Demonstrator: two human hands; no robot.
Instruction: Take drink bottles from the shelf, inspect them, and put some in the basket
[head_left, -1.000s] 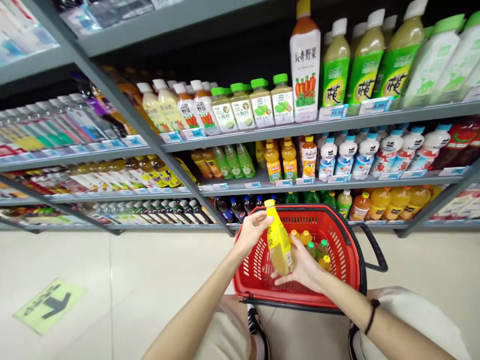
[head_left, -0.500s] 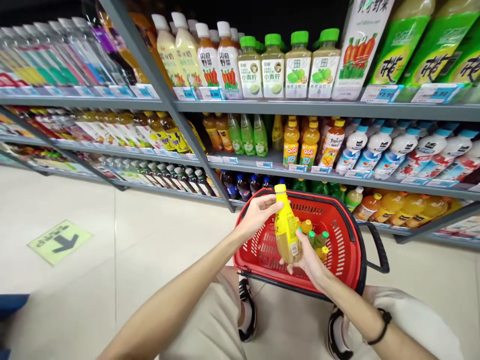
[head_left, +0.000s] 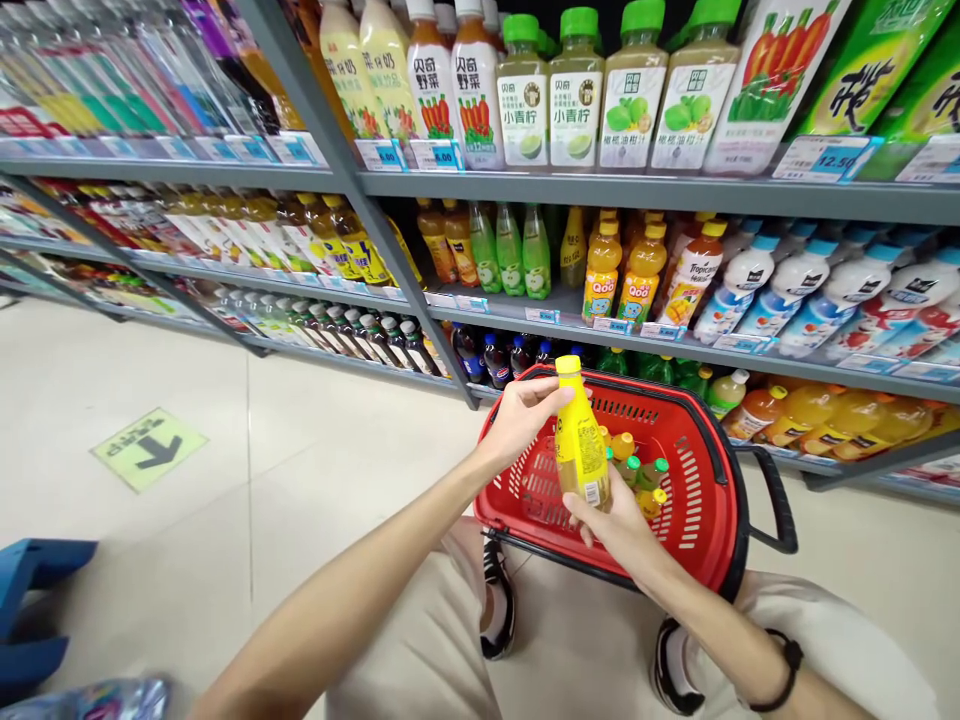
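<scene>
A yellow drink bottle (head_left: 582,440) with a yellow cap is held nearly upright over the red shopping basket (head_left: 517,510), its printed back label and barcode facing me. My left hand (head_left: 521,425) pinches it near the neck, thumb and fingers closed at its left side. Lower down, my right hand (head_left: 619,520) is wrapped around the base, with the thumb across the front. Inside the basket, to the right of the held bottle, lie several small bottles (head_left: 651,480) with green, orange and yellow caps.
Shelves of drinks (head_left: 525,185) rise just beyond the basket. The basket's black handle (head_left: 780,510) sticks out at the right. A floor arrow sticker (head_left: 148,450) and a blue object (head_left: 37,590) lie to the left. My knees flank the basket.
My right hand has shifted its grip on the bottle's base, the thumb moving from the right side to the front. My left hand stays at the neck. The view has tilted downward slightly.
</scene>
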